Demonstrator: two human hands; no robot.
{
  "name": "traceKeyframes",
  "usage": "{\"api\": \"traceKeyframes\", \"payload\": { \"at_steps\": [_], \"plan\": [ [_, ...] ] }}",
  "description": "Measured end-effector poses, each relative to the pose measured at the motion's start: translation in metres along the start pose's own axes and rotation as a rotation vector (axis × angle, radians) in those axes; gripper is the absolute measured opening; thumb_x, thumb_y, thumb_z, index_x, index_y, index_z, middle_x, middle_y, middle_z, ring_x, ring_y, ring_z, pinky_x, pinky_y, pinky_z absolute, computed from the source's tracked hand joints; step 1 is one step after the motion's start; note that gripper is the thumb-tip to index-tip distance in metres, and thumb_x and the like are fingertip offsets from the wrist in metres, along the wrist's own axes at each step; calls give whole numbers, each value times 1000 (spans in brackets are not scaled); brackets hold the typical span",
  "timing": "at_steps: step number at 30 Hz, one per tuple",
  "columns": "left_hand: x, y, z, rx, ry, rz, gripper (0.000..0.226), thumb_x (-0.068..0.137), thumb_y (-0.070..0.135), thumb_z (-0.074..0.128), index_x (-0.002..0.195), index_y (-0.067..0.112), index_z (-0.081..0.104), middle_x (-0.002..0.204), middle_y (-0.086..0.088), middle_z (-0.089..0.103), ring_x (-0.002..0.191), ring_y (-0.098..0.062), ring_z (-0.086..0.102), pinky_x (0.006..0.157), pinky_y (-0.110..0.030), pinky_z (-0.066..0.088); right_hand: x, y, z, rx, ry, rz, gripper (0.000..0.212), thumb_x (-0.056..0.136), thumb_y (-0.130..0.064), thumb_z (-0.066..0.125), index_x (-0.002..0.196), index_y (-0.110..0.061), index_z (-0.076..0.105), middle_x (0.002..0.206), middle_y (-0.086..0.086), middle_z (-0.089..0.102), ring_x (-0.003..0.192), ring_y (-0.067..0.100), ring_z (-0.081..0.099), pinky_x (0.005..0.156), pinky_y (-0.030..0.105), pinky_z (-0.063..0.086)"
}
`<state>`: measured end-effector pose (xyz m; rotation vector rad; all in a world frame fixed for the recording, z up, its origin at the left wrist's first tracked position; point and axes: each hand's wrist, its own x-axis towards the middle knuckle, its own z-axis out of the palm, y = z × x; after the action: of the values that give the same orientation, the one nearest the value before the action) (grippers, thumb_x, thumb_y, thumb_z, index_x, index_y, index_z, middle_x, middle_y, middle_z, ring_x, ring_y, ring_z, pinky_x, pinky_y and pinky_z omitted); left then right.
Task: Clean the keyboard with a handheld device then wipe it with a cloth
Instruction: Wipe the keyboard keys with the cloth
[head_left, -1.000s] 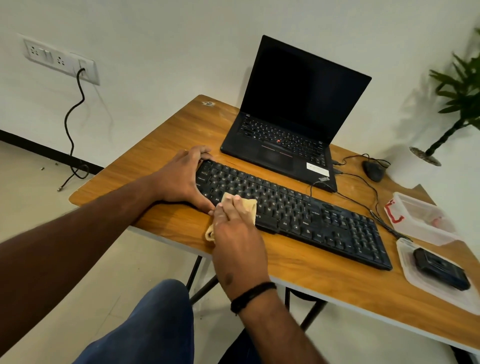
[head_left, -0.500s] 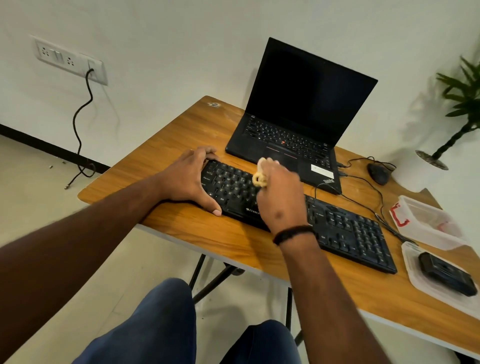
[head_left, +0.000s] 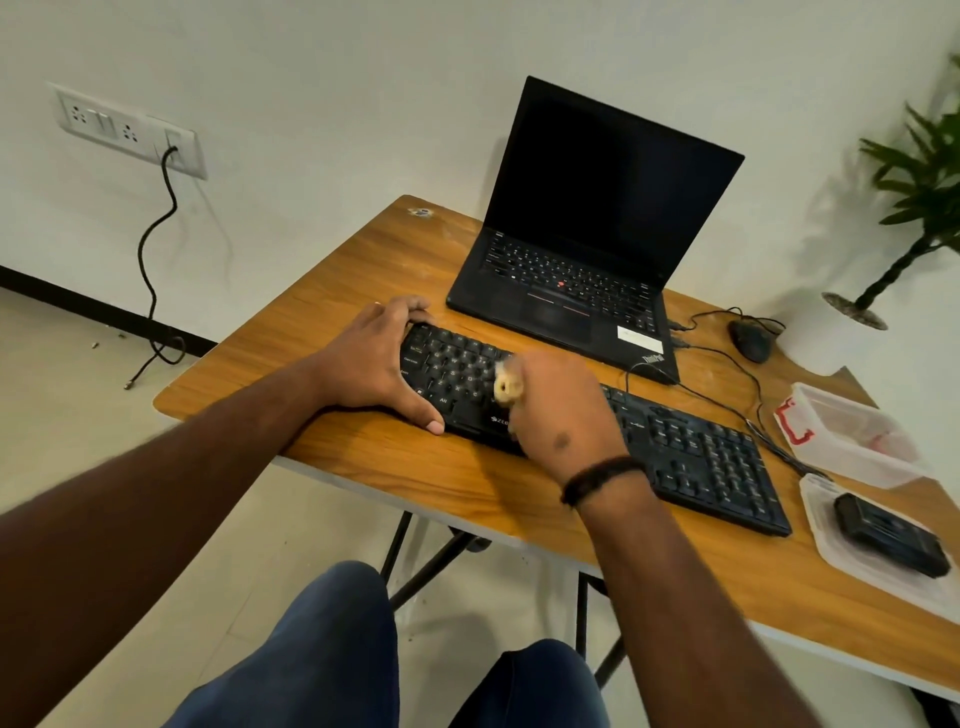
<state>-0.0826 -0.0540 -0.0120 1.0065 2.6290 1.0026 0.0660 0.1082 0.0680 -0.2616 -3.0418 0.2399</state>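
A black full-size keyboard (head_left: 691, 447) lies slantwise on the wooden table (head_left: 363, 467). My left hand (head_left: 379, 358) holds its left end, thumb along the front edge and fingers curled over the far corner. My right hand (head_left: 561, 410) grips a bunched yellowish cloth (head_left: 505, 387) and presses it on the keys left of the keyboard's middle. Most of the cloth is hidden inside the fist. A black handheld device (head_left: 891, 540) rests on a white lid at the right edge.
An open black laptop (head_left: 587, 260) stands behind the keyboard. A black mouse (head_left: 750, 340) and its cables lie to the right, beside a clear plastic box (head_left: 852, 436). A potted plant (head_left: 914, 208) stands at far right. My knees are below the table edge.
My right hand bunched up the cloth and carried it from the keyboard's front left edge up onto the keys, then a little back toward me. The left hand stayed in place.
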Motion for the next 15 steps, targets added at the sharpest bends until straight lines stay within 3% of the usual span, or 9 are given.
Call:
{"api": "traceKeyframes", "payload": {
  "at_steps": [3, 6, 9, 12, 13, 15],
  "plan": [
    [-2, 3, -1, 1, 6, -3, 158, 23, 84, 81, 155, 27, 16, 154, 4, 32, 143, -16, 24, 118, -36, 26, 39, -5, 4, 8, 143, 66, 17, 90, -1, 48, 83, -14, 57, 90, 9, 63, 82, 25, 60, 68, 35, 48],
    [-2, 2, -1, 9, 25, -13, 155, 25, 81, 83, 154, 27, 17, 153, 4, 34, 143, -18, 25, 119, -40, 28, 44, -19, 20, -77, 53, 49, 19, 97, -7, 46, 107, -8, 63, 107, 14, 65, 99, 30, 62, 81, 38, 51],
    [1, -1, 1, 15, 33, -11, 153, 26, 81, 83, 153, 28, 17, 152, 3, 35, 142, -18, 26, 119, -40, 29, 21, -24, 27, -124, 66, -37, 20, 98, -9, 46, 109, -8, 63, 112, 13, 64, 107, 29, 59, 89, 38, 49],
    [2, -3, 1, 9, 25, -17, 155, 24, 82, 84, 153, 28, 16, 153, 2, 32, 142, -17, 26, 118, -39, 30, -8, -15, 19, -98, -47, -106, 22, 99, -11, 46, 115, -12, 62, 115, 9, 63, 108, 23, 59, 94, 34, 49],
    [2, -3, 1, 5, 23, -13, 155, 24, 81, 85, 153, 28, 16, 153, 4, 32, 142, -17, 26, 118, -39, 30, -12, -9, 13, -73, -84, -107, 25, 98, -9, 46, 117, -13, 62, 115, 7, 63, 106, 21, 59, 93, 32, 50],
    [1, -1, 1, -6, 25, 2, 152, 29, 74, 90, 154, 27, 17, 148, 11, 33, 142, -15, 26, 118, -38, 30, -5, 0, 2, -28, -109, -60, 24, 95, -4, 46, 105, -15, 65, 101, 5, 63, 93, 19, 58, 76, 24, 47]
  ]
}}
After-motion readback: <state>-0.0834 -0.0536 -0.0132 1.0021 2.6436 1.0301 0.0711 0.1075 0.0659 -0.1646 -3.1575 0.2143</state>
